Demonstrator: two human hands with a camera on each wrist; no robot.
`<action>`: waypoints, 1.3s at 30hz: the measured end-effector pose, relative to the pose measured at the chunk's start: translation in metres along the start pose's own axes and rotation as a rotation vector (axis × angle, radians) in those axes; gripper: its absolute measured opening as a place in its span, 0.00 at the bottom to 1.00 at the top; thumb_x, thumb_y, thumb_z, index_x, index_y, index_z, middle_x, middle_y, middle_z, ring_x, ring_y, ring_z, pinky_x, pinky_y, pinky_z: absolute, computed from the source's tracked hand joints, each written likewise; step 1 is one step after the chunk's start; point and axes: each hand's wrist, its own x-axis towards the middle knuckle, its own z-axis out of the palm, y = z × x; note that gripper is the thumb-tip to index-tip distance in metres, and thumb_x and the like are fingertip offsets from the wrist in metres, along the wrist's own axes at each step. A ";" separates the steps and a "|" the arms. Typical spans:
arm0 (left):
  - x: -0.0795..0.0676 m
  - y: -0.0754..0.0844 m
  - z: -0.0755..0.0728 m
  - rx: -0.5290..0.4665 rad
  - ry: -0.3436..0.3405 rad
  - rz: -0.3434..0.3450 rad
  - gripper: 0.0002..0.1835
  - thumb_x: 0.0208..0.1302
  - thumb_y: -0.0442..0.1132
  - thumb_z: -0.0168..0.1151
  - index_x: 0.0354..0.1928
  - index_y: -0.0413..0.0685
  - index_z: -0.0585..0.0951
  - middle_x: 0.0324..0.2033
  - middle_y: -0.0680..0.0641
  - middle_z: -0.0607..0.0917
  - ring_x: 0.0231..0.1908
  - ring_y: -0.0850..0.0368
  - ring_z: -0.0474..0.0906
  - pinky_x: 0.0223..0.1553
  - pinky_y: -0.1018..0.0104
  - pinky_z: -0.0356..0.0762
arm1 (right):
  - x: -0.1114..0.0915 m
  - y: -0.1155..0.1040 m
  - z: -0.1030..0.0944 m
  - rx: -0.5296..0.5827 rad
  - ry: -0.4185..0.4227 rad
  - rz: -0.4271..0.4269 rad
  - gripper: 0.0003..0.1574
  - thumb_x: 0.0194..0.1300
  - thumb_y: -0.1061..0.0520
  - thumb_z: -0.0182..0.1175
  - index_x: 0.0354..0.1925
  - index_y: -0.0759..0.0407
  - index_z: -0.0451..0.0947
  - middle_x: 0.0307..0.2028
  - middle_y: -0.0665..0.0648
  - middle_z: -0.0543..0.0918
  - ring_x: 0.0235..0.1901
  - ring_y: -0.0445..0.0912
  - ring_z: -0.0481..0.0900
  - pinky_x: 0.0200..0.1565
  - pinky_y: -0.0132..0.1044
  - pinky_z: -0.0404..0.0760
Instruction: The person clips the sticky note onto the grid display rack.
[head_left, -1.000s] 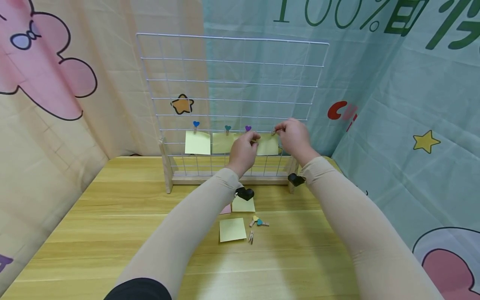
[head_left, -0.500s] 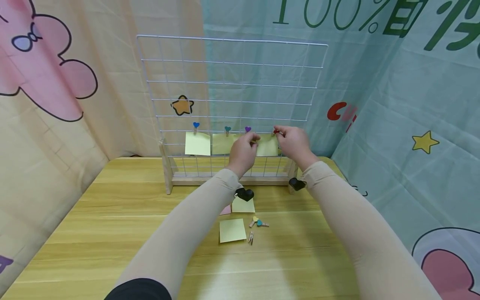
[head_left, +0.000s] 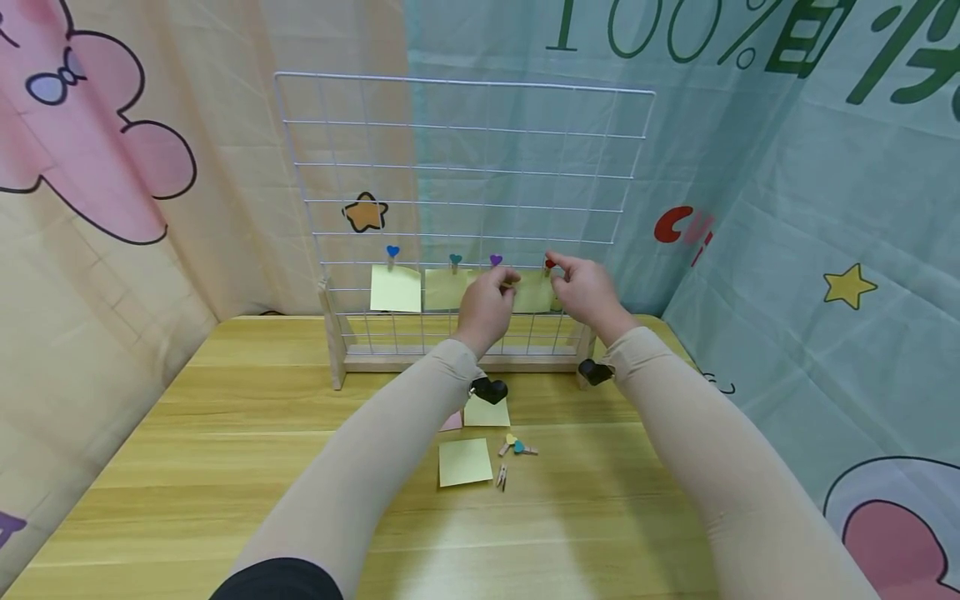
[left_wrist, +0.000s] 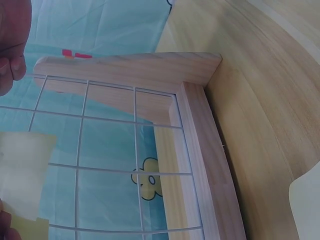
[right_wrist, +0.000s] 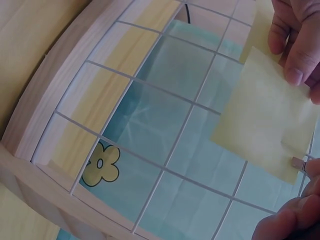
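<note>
My left hand (head_left: 486, 310) pinches the left side of a yellow sticky note (head_left: 534, 293) against the white wire grid (head_left: 480, 172). In the right wrist view its thumb lies on the note's edge. My right hand (head_left: 590, 293) holds a small wooden clothespin with a red heart (head_left: 550, 263) at the note's upper right corner. The clothespin's wooden tip (right_wrist: 298, 163) overlaps that corner in the right wrist view. To the left, notes hang under clothespins with a blue heart (head_left: 393, 251), a teal heart (head_left: 455, 259) and a purple heart (head_left: 496, 260); my left hand partly covers the third note.
The grid stands in a wooden base (head_left: 375, 364) on the wooden table (head_left: 225, 467). Nearer me lie a loose yellow note (head_left: 465, 462), another note (head_left: 486, 412), a pink note (head_left: 452, 422) and several clothespins (head_left: 518, 447). Printed curtains (head_left: 787, 250) hang behind and beside the table.
My right hand has moved slightly down and its fingers have shifted on the clothespin, so the red heart now shows. My left hand has stayed at the note.
</note>
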 end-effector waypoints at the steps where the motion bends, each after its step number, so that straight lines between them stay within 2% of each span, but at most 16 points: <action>1: 0.000 0.000 0.000 -0.006 -0.003 -0.002 0.11 0.79 0.34 0.58 0.57 0.48 0.83 0.52 0.48 0.89 0.52 0.52 0.87 0.52 0.60 0.86 | 0.000 0.000 0.000 0.012 -0.009 0.003 0.32 0.82 0.55 0.50 0.80 0.45 0.65 0.11 0.47 0.62 0.11 0.42 0.58 0.17 0.36 0.63; 13: -0.002 -0.001 0.001 -0.026 -0.008 -0.019 0.11 0.80 0.34 0.57 0.57 0.49 0.83 0.53 0.49 0.89 0.52 0.53 0.86 0.51 0.61 0.86 | 0.002 0.004 -0.004 0.143 -0.090 0.040 0.36 0.80 0.56 0.52 0.82 0.43 0.61 0.15 0.47 0.64 0.12 0.43 0.60 0.19 0.37 0.66; 23: -0.003 -0.001 0.000 -0.033 -0.011 -0.015 0.11 0.79 0.34 0.57 0.58 0.48 0.83 0.53 0.48 0.88 0.52 0.53 0.86 0.51 0.61 0.87 | 0.005 0.006 -0.004 0.129 -0.108 0.040 0.37 0.81 0.55 0.52 0.83 0.44 0.58 0.15 0.47 0.64 0.13 0.43 0.60 0.20 0.37 0.67; 31: -0.004 -0.001 -0.001 -0.021 -0.011 0.021 0.12 0.79 0.34 0.57 0.58 0.46 0.83 0.54 0.46 0.88 0.53 0.52 0.86 0.54 0.60 0.86 | 0.004 0.006 -0.006 0.089 -0.093 0.013 0.37 0.81 0.55 0.53 0.82 0.44 0.60 0.15 0.48 0.64 0.13 0.43 0.62 0.20 0.37 0.67; 39: -0.007 -0.002 -0.001 0.002 -0.027 0.023 0.12 0.79 0.35 0.58 0.59 0.46 0.82 0.54 0.46 0.86 0.53 0.52 0.86 0.53 0.61 0.86 | 0.000 0.006 -0.007 0.106 -0.093 -0.003 0.36 0.81 0.55 0.53 0.82 0.44 0.61 0.14 0.48 0.64 0.13 0.44 0.61 0.20 0.38 0.67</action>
